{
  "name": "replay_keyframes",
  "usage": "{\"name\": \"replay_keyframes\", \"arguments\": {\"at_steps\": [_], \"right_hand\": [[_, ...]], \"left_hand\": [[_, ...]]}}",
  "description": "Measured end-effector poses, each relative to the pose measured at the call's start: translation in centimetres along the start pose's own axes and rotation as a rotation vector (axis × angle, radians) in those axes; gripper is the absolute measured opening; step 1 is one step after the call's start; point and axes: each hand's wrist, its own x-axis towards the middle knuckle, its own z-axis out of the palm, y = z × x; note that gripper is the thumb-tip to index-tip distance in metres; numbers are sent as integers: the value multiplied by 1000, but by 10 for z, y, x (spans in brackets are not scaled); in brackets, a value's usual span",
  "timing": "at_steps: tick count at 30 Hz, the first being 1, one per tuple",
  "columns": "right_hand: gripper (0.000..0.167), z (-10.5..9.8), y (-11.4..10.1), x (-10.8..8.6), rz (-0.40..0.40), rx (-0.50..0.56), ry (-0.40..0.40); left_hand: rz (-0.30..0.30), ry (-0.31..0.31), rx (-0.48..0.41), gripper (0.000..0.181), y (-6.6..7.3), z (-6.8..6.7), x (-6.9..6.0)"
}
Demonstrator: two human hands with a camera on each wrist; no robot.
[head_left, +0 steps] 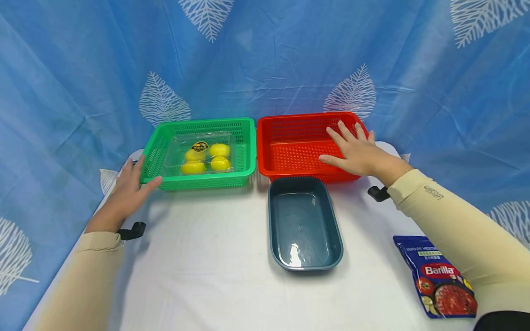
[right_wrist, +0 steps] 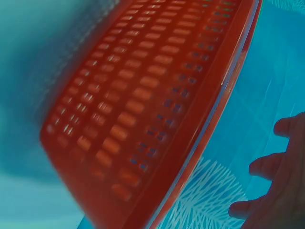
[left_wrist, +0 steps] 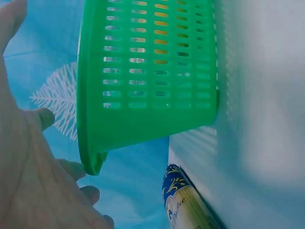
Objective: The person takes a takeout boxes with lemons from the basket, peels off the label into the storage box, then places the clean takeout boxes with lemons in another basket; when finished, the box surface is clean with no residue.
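Observation:
My left hand [head_left: 126, 194] is at the near left corner of a green basket [head_left: 203, 181], fingers spread beside its rim. The left wrist view shows the fingers by the rim, and I cannot tell whether they touch it. Inside the basket lies a clear plastic box with several yellow lemon-like fruits [head_left: 193, 167]. My right hand [head_left: 359, 155] hovers over the right side of a red basket [head_left: 290, 120], fingers spread and holding nothing. In the right wrist view its fingers [right_wrist: 267, 167] stand apart from the red rim.
A dark blue-grey tray [head_left: 304, 220] stands in front of the red basket. A Barilla sauce pouch [head_left: 440, 285] lies at the right, partly behind my sleeve. Beyond the green basket in the left wrist view is a packet of spaghetti-like sticks [left_wrist: 186, 202]. A blue leaf-patterned curtain [head_left: 265, 55] hangs behind.

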Motion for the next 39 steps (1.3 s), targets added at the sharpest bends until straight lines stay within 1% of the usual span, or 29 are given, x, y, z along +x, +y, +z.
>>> {"name": "replay_keyframes", "arguments": {"at_steps": [5,9,12,15,20,25,30,32,37,39], "right_hand": [[104,1,-11,11,-26,-6,5],[105,2,-22,20,-39,11,7],[105,2,-30,27,-50,30,11],[106,4,-39,34,-65,45,15],[105,8,-56,47,-93,53,16],[105,8,-76,58,-121,67,12],[104,9,-95,68,-157,108,4],[105,10,-103,72,-169,139,-3],[103,12,-127,79,-191,289,-37],[102,13,-137,82,-207,334,-51]], "left_hand": [[-39,60,-96,91,0,3,1],[-55,125,-229,98,-1,8,3],[-58,150,-338,102,-1,14,5],[-81,156,-401,102,-2,18,6],[-140,189,-479,103,0,24,5],[-161,246,-549,102,1,32,4],[-195,276,-595,100,-1,38,4],[-212,286,-604,100,-2,39,4],[-253,311,-598,104,0,41,5],[-263,318,-609,105,1,43,5]]}}
